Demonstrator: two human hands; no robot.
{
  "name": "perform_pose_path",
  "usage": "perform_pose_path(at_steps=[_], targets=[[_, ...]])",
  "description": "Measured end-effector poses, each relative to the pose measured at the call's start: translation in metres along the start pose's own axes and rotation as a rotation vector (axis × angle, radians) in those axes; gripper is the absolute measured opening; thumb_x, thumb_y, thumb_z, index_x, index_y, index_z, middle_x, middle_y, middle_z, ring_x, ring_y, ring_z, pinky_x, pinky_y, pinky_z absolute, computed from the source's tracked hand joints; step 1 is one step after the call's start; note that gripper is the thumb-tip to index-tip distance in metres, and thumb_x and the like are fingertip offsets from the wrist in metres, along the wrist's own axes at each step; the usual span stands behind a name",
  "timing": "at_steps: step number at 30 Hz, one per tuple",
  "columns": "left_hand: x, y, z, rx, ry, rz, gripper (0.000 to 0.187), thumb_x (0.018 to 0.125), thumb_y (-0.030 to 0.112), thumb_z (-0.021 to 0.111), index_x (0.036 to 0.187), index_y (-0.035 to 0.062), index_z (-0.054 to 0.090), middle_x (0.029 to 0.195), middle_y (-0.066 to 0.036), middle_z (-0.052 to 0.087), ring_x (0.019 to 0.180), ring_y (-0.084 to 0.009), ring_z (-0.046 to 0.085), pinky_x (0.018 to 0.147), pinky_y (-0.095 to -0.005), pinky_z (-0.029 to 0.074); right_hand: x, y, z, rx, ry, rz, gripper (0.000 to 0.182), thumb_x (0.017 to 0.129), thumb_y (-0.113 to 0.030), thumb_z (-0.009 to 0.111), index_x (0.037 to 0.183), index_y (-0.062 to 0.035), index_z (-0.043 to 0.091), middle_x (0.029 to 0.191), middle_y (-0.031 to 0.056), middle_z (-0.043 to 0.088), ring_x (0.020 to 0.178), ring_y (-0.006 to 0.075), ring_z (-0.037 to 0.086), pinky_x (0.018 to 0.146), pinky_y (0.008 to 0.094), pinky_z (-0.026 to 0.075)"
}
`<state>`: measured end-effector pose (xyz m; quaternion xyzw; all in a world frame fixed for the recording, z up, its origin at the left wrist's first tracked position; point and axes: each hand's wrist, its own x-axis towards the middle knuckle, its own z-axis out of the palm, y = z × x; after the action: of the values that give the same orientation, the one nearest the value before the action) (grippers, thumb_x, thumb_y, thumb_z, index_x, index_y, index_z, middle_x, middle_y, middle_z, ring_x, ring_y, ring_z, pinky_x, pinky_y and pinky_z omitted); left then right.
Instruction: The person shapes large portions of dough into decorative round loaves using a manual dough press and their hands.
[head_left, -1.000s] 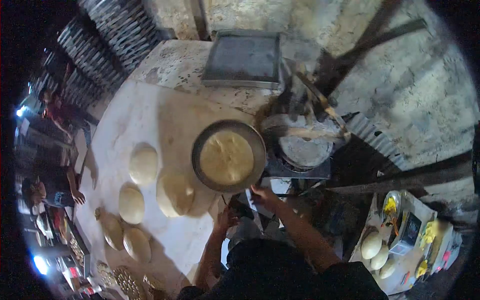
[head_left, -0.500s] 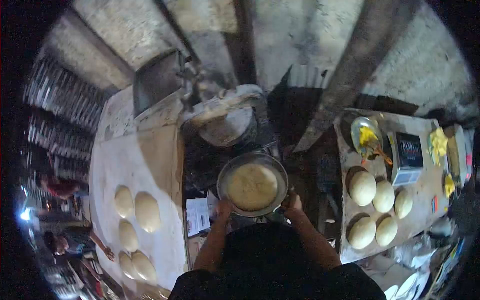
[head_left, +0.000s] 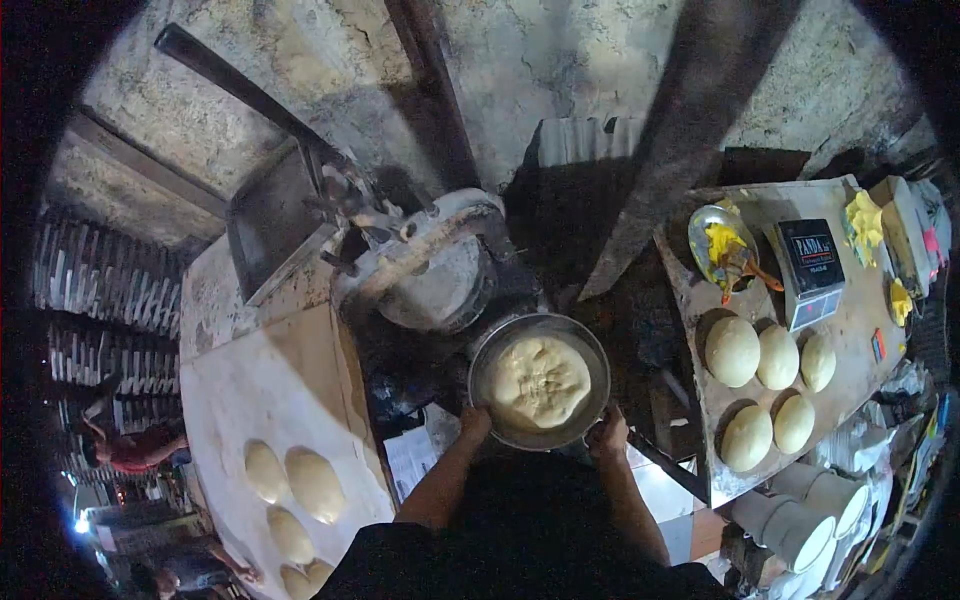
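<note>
A round metal pan (head_left: 482, 385) is held level in front of my body, with a flattened, dimpled mass of pale dough (head_left: 541, 382) in it. My left hand (head_left: 476, 422) grips the near left rim. On the near right side my right hand (head_left: 609, 434) is closed round the rim or a handle there. Just beyond the pan stands a machine with a floury round bowl (head_left: 436, 287). Smooth dough balls (head_left: 733, 352) rest on the right table, and more dough pieces (head_left: 315, 485) lie on the left table.
The right table (head_left: 850, 350) also bears a scale (head_left: 812, 262) and a metal bowl (head_left: 704, 236) with yellow fat and a brush. White buckets (head_left: 800, 530) stand below it. Beyond the left table (head_left: 230, 385), two people (head_left: 150, 447) are at the far left. A slanting post (head_left: 690, 130) rises ahead.
The view has turned, and the pan with both hands sits further right in it. The dough in the pan now shows clearly. At the left, a person's arm is raised.
</note>
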<state>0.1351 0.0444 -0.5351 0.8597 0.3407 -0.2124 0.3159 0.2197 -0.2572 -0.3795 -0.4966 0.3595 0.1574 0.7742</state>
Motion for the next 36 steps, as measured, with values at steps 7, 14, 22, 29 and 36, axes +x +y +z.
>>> perform_pose_path(at_steps=[7, 14, 22, 29, 36], targets=[[0.075, -0.029, -0.038, -0.012, -0.157, 0.064, 0.033, 0.1, 0.027, 0.049, 0.111, 0.0, 0.064, 0.089, -0.02, 0.069, 0.078, -0.0288, 0.068, 0.067, -0.0407, 0.055, 0.14, 0.212, -0.06, -0.218, 0.051, -0.165, 0.034, 0.098, -0.033, 0.045, 0.103, -0.002, 0.059, 0.084, 0.0112, 0.059, 0.079, 0.0255, 0.061, 0.064, 0.0402, 0.048], [0.064, 0.042, -0.296, -0.55, -0.514, 0.202, 0.034, 0.106, 0.026, 0.042, 0.108, 0.0004, 0.064, 0.095, -0.015, 0.069, 0.078, -0.0196, 0.067, 0.068, -0.0336, 0.055, 0.149, 0.255, 0.056, -0.306, -0.041, -0.092, 0.04, 0.097, -0.036, 0.048, 0.113, -0.0015, 0.06, 0.11, 0.0136, 0.066, 0.097, 0.0314, 0.063, 0.078, 0.0441, 0.052], [0.106, 0.189, -0.519, 0.509, 0.768, 1.041, 0.033, 0.104, 0.027, 0.046, 0.118, -0.0008, 0.058, 0.117, -0.023, 0.061, 0.111, -0.0406, 0.057, 0.102, -0.048, 0.04, 0.244, 0.273, 0.124, -0.978, -0.355, -0.195, 0.058, 0.089, -0.04, 0.07, 0.131, -0.0051, 0.05, 0.125, 0.016, 0.062, 0.108, 0.0324, 0.061, 0.083, 0.0478, 0.052], [0.045, 0.192, -0.54, 0.475, 0.178, 0.559, 0.053, 0.088, 0.044, 0.07, 0.112, -0.0025, 0.063, 0.1, -0.022, 0.067, 0.095, -0.0395, 0.065, 0.085, -0.0478, 0.05, 0.224, 0.265, 0.224, -0.414, -0.36, 0.128, 0.059, 0.091, -0.042, 0.07, 0.129, -0.0023, 0.049, 0.121, 0.0196, 0.061, 0.105, 0.0322, 0.062, 0.077, 0.0524, 0.056], [0.057, 0.158, -0.511, 0.481, 0.267, 0.41, 0.03, 0.081, 0.027, 0.077, 0.089, -0.0014, 0.073, 0.08, -0.018, 0.072, 0.074, -0.0328, 0.071, 0.072, -0.0427, 0.054, 0.214, 0.23, 0.245, -0.141, -0.379, 0.357, 0.041, 0.099, -0.037, 0.06, 0.123, -0.0055, 0.05, 0.097, 0.013, 0.063, 0.084, 0.0279, 0.068, 0.064, 0.0462, 0.059]])
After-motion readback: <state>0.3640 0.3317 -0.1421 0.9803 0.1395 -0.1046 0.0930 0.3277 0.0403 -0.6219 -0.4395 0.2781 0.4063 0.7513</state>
